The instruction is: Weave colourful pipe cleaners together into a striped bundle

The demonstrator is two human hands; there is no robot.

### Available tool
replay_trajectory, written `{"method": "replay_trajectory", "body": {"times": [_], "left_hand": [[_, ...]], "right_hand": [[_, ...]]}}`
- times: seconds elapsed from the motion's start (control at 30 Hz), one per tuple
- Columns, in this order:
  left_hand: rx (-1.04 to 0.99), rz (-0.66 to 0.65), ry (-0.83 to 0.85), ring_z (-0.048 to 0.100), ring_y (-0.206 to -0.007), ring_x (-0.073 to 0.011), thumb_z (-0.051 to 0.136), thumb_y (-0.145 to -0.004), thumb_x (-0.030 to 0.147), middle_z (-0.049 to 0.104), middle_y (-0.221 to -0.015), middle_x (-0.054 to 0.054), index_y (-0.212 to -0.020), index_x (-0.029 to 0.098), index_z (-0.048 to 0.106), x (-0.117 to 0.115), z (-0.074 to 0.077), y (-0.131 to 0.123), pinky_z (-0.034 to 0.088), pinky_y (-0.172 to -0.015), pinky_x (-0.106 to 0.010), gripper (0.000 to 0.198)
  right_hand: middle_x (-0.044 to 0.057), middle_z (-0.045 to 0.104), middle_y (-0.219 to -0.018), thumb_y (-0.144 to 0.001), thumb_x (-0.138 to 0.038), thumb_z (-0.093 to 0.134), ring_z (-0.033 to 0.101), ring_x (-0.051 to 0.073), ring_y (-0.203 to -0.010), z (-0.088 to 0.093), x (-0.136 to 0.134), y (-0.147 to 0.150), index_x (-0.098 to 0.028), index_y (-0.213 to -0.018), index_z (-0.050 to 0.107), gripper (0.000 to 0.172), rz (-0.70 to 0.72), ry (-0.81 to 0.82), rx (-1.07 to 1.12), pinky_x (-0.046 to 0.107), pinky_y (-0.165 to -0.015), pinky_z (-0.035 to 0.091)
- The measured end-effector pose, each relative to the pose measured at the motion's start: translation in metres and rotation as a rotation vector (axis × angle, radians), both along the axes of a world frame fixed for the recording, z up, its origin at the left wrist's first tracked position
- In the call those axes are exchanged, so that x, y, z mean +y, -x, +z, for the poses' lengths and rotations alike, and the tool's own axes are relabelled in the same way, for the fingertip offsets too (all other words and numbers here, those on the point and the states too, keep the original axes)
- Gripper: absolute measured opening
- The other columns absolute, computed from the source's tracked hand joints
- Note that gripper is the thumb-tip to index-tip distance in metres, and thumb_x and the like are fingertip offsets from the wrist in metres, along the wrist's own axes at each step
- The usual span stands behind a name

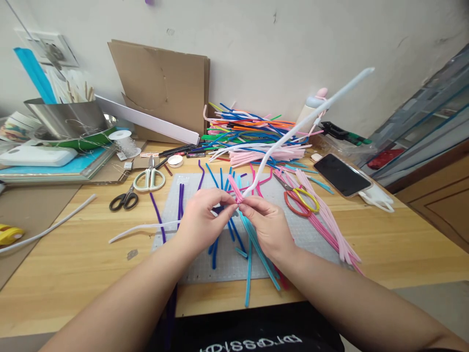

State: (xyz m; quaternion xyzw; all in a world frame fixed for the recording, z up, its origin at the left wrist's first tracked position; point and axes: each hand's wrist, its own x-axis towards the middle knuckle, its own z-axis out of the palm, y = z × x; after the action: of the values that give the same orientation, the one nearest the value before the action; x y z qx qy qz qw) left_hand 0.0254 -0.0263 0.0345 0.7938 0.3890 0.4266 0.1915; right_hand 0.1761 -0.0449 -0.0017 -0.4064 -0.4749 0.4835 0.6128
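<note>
My left hand (210, 212) and my right hand (269, 222) meet above the grey cutting mat (304, 230), fingertips pinched together. Between them is a folded pink pipe cleaner (235, 187), its lower end hidden by the fingers. A long white pipe cleaner (289, 134) rises from the same pinch and slants up to the right. Another white length (146, 227) shows left of my left hand; whether it joins the held piece is hidden. Below my hands lie dark blue pipe cleaners (214, 249) and light blue ones (249, 269) on the mat.
Red-and-yellow scissors (298, 199) and pink pipe cleaners (330, 220) lie at right, near a phone (342, 174). White scissors (149, 179) and black scissors (124, 199) are at left. A pile of coloured pipe cleaners (252, 132) and cardboard (164, 88) stand by the wall.
</note>
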Motion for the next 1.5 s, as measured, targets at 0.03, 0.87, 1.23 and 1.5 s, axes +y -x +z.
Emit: {"method": "replay_trajectory", "body": {"times": [0.03,0.87,1.23,1.5], "left_hand": [[0.008,-0.005,-0.011,0.061,-0.074,-0.0156,0.059,-0.079,0.022,0.067,-0.075,-0.002,-0.077,0.018,0.063,0.000,0.000,0.000,0.045,-0.072,-0.029,0.006],[-0.153,0.006,0.284,0.062,-0.071,-0.0156,0.063,-0.075,0.026,0.066,-0.072,0.000,-0.073,0.018,0.062,0.000,0.003,0.000,0.049,-0.069,-0.029,0.008],[-0.121,0.040,0.337,0.065,-0.077,-0.0185,0.065,-0.074,0.028,0.071,-0.079,-0.002,-0.079,0.018,0.068,0.001,0.003,-0.001,0.050,-0.075,-0.031,0.011],[-0.157,-0.073,0.566,0.065,-0.074,-0.0186,0.065,-0.073,0.033,0.071,-0.079,-0.004,-0.081,0.016,0.069,0.010,0.002,0.006,0.050,-0.068,-0.029,0.019]], "right_hand": [[-0.001,0.069,-0.083,-0.070,-0.024,0.070,0.062,0.015,-0.082,0.000,0.000,0.000,-0.026,-0.081,0.072,0.011,0.002,0.006,0.004,0.032,-0.081,0.046],[-0.002,0.068,-0.075,-0.061,-0.027,0.077,0.056,0.011,-0.067,0.002,0.000,0.003,-0.025,-0.073,0.072,0.014,0.164,0.242,0.314,0.025,-0.066,0.043],[-0.004,0.059,-0.068,-0.066,-0.029,0.074,0.049,0.009,-0.061,0.001,0.003,0.002,-0.020,-0.073,0.065,0.015,0.285,0.296,0.315,0.023,-0.062,0.039],[0.004,0.057,-0.102,-0.062,-0.031,0.076,0.051,0.020,-0.098,0.010,0.014,-0.016,-0.024,-0.102,0.057,0.044,-0.086,-0.166,-0.425,0.035,-0.087,0.038]]}}
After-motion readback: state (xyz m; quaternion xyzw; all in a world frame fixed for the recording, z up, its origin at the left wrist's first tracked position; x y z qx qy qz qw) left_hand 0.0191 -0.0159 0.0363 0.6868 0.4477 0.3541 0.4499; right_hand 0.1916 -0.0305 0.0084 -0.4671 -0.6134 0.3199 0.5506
